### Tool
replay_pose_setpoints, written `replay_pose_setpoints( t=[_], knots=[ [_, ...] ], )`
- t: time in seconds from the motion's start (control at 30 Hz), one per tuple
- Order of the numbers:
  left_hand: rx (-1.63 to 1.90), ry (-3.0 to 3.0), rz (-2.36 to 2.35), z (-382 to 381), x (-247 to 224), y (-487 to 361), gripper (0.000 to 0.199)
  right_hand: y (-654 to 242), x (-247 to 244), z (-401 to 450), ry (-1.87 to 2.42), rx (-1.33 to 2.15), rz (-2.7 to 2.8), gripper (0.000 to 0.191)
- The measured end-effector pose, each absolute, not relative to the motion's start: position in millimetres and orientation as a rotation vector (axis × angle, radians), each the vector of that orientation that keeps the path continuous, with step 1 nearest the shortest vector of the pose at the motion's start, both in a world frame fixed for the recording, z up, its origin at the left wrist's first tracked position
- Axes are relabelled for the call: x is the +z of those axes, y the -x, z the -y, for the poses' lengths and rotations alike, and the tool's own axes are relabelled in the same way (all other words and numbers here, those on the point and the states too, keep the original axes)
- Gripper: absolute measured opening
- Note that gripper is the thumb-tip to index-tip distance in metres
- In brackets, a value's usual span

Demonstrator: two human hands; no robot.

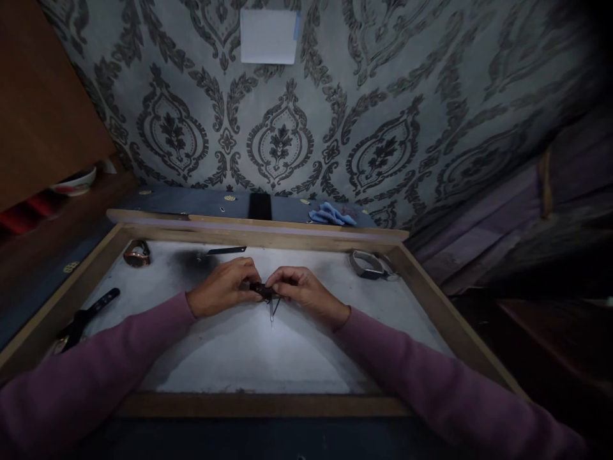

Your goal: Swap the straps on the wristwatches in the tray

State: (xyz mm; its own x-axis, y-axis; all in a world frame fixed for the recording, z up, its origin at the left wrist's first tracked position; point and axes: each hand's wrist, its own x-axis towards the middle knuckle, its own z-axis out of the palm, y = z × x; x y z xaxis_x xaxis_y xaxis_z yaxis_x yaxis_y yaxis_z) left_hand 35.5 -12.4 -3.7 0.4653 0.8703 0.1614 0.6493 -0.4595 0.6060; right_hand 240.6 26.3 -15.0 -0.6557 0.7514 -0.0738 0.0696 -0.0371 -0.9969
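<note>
Dk damask-patterned wall (pixel 280 137), dim rm, brown cabinet (pixel 43 96).

No readable text, label, brand, number or sign shows anywhere in the head view. The pale rectangular panel (pixel 269 36) on the patterned wall (pixel 227 140) bears no lettering that can be made out, and the watch faces in the wooden tray (pixel 258 405) are too small and dim to read.

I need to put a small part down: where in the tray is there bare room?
Bare base shows between the thin tool and the tray's near rim, and between the right sleeve and grey watch. Crowded: around the dark piece in left hand and right hand, and by the black strap.
</note>
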Motion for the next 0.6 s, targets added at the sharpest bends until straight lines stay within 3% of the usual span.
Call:
replay_pose_setpoints(
  t=[0.6],
  knots=[
    [0.62,-2.31,-1.26,16.2,-2.4,-38.9,0.011,-235.4,-16.1,-19.8,0.802,1.69,1.797,0.018]
  ],
)
